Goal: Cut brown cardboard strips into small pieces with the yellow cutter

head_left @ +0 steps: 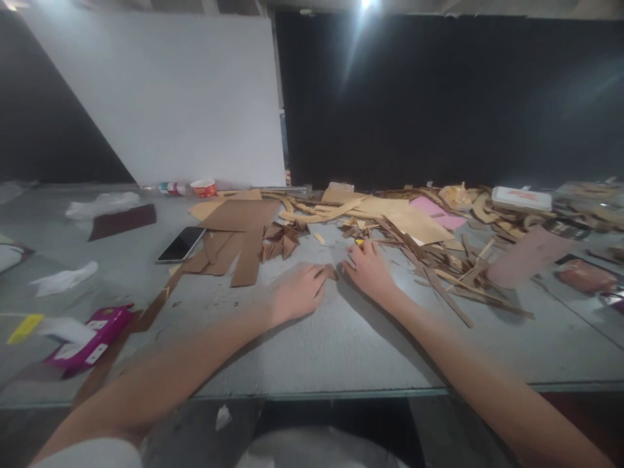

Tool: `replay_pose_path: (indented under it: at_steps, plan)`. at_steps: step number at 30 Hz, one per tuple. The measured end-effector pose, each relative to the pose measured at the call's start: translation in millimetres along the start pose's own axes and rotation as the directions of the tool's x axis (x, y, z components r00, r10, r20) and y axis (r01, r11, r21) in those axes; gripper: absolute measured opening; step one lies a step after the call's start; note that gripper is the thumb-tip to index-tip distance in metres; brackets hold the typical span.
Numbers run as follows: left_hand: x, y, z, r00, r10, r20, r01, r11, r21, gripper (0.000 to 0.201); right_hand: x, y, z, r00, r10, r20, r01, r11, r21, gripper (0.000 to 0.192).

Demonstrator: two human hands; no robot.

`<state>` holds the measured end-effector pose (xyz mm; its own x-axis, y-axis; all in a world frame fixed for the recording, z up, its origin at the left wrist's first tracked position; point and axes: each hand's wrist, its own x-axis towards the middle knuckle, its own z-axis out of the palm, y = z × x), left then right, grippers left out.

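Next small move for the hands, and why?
I'd probably bring the right hand to the free end of the small brown piece: the left hand has its fingertips at the other end, and the right sits close by, apart from it.
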<state>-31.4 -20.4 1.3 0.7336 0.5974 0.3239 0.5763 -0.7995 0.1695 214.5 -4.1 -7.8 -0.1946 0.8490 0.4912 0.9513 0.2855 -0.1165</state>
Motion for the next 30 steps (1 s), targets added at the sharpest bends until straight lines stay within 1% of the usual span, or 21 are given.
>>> replay_pose_path:
  at_steps: [2, 4, 7, 9, 12, 14, 18, 21, 24, 26, 30]
  plan:
    - [0, 2, -4.3, 0.999, 0.038, 0.019, -0.038, 0.999, 0.007, 0.040, 2, 12, -5, 0.996, 0.080, -0.025, -0.083, 0.988, -0.131, 0.039]
    - [0, 3, -7.4, 0.997, 0.060, 0.037, -0.061, 0.998, 0.025, 0.040, 3, 24, -8, 0.990, 0.136, 0.022, -0.128, 0.968, -0.217, 0.040]
    - [-1, 3, -8.1, 0.998, 0.053, 0.035, -0.055, 0.998, 0.038, 0.041, 2, 34, -12, 0.975, 0.153, 0.159, -0.109, 0.961, -0.254, 0.033]
    - [-1, 0, -6.8, 0.999, 0.030, 0.017, -0.031, 0.999, 0.029, 0.041, 1, 34, -16, 0.967, 0.146, 0.208, -0.090, 0.962, -0.256, 0.035]
    - [0, -8, -5.1, 0.999, -0.034, -0.012, 0.034, 0.999, 0.042, 0.040, -2, 24, -25, 0.960, 0.144, 0.241, -0.074, 0.958, -0.276, 0.044]
    - [1, -13, -4.9, 0.998, -0.055, -0.005, 0.055, 0.996, 0.066, 0.040, -4, 13, -31, 0.951, 0.133, 0.279, -0.063, 0.968, -0.244, 0.048]
    - [3, -18, -3.7, 0.999, -0.038, 0.032, 0.035, 0.995, 0.088, 0.042, -11, -13, -40, 0.937, 0.055, 0.345, -0.035, 0.997, -0.064, 0.051]
    - [3, -19, -2.3, 0.999, -0.022, 0.036, 0.019, 0.996, 0.090, 0.043, -18, -28, -45, 0.929, 0.013, 0.369, -0.010, 1.000, -0.009, 0.050]
    - [3, -19, -3.3, 0.999, 0.011, 0.037, -0.014, 0.996, 0.089, 0.043, -23, -36, -49, 0.920, -0.019, 0.392, 0.008, 0.999, 0.031, 0.048]
    - [4, -19, -5.4, 0.998, 0.039, 0.050, -0.043, 0.995, 0.090, 0.044, -24, -38, -50, 0.914, -0.014, 0.406, 0.010, 1.000, 0.012, 0.048]
    - [4, -18, -8.6, 0.995, 0.065, 0.079, -0.074, 0.991, 0.112, 0.045, -23, -40, -51, 0.902, 0.026, 0.430, 0.030, 0.992, -0.122, 0.051]
